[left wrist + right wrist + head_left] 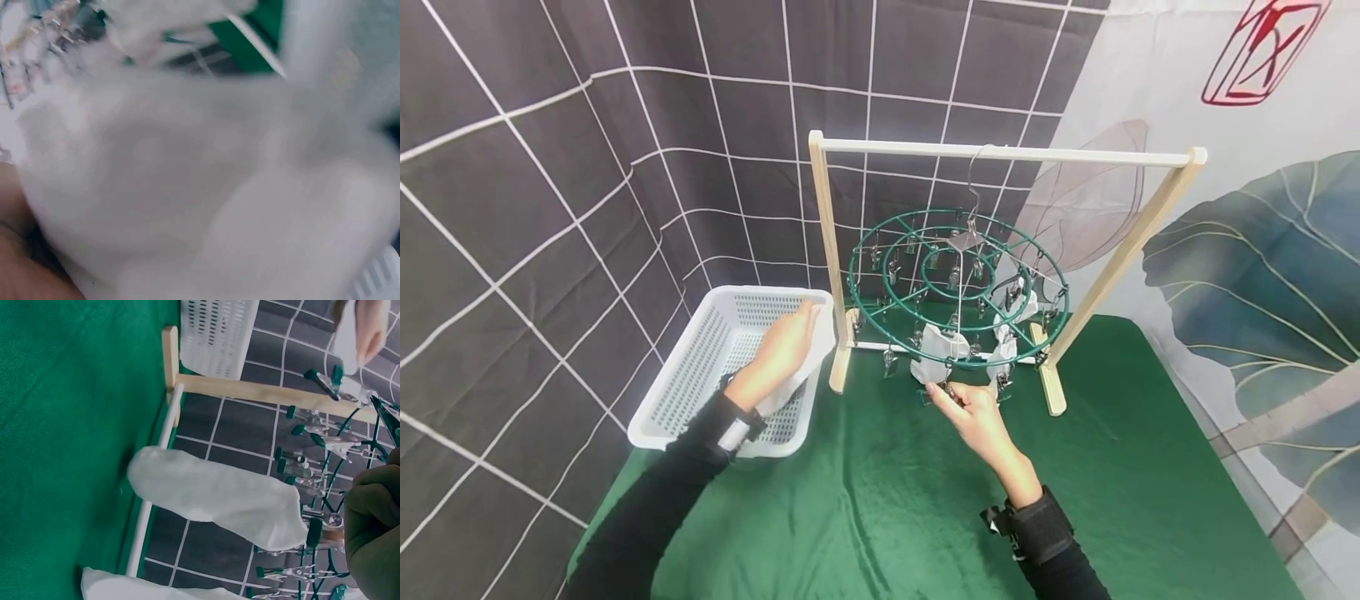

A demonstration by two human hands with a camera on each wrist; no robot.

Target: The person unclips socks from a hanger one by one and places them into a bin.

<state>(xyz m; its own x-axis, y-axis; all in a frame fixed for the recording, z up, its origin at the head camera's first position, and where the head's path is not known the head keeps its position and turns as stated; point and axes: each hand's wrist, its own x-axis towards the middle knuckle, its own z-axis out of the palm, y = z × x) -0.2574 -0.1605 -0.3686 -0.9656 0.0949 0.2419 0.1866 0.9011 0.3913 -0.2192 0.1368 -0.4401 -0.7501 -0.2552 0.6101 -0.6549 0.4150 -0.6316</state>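
My left hand [782, 346] holds a white sock [162, 187] over the right side of a white plastic basket [664, 390]. The sock is blurred and fills most of the left wrist view. My right hand [976, 417] is at the front rim of a round green clip hanger [880, 332], its fingers curled at a green-tipped metal clip [389, 419]. Beside that hand a white sock [215, 494] hangs from the hanger by its opening. Other white socks [1002, 354] hang farther right along the rim.
A wooden rack [827, 242] with a white top rail [910, 150] carries the hanger by its hook. Several clips dangle from the rings. Green cloth [880, 500] covers the table, and a grey checked curtain [752, 125] stands behind.
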